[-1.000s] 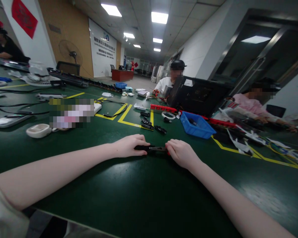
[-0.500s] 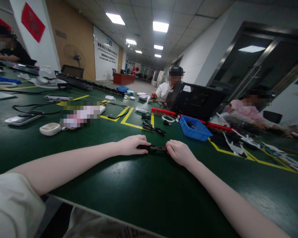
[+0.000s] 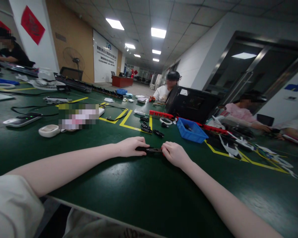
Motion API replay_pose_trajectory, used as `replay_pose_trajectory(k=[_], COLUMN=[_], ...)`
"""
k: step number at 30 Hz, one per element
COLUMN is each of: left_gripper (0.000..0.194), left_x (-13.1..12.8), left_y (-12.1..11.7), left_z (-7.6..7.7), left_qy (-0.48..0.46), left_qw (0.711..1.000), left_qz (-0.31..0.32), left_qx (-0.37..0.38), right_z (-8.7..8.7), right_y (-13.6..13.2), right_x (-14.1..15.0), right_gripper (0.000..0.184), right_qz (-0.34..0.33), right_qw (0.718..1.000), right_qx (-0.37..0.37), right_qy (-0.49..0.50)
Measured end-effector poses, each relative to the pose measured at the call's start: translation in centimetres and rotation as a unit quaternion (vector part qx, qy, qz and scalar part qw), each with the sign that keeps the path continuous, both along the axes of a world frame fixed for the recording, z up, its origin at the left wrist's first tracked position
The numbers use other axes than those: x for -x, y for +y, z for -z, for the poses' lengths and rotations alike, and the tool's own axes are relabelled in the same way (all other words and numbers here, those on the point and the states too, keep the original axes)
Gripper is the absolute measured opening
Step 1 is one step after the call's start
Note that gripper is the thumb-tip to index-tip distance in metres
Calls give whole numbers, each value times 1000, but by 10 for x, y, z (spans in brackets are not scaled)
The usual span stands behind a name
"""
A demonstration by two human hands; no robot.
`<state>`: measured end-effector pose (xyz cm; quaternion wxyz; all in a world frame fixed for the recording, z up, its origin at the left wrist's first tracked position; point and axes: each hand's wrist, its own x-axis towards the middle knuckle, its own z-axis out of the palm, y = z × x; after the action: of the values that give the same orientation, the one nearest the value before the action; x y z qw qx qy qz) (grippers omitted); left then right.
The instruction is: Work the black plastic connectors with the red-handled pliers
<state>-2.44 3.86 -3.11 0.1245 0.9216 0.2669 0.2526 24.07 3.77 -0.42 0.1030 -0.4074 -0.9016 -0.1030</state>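
Just above the green table, my left hand (image 3: pixel 131 146) is closed around a small black part (image 3: pixel 141 149), its thumb and fingers pinching it. Facing it from the right, my right hand (image 3: pixel 175 153) is wrapped round pliers (image 3: pixel 156 150); a bit of red handle peeks out at the fingers. Their metal jaws point left and meet the black part; whether they grip it I cannot tell. Beyond my hands, several small black parts (image 3: pixel 146 127) lie within a yellow tape outline, one of them (image 3: pixel 158 133) just outside it.
A blue bin (image 3: pixel 192 132) stands right of the black parts, with a white cable coil (image 3: pixel 166 121) and a big black panel (image 3: pixel 192 104) behind. To the left lie a phone-like device (image 3: pixel 23 119) and a white case (image 3: pixel 49 131). Co-workers sit around the table.
The view has shifted slightly, so things sit a little farther left. Both hands keep their hold, with the pliers' jaws still at the black part.
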Motion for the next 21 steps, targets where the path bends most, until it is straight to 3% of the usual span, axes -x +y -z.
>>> replay_pose_trajectory(k=[21], left_gripper=[39], left_x=[-1], left_y=[-1], left_z=[-3], left_qy=[16], left_qw=[1000], left_qz=[-15], left_qx=[-6], right_z=[1], right_y=[-1], right_x=[1], right_gripper=[32], right_qz=[8], right_qw=[1000], right_qx=[4], right_qy=[8])
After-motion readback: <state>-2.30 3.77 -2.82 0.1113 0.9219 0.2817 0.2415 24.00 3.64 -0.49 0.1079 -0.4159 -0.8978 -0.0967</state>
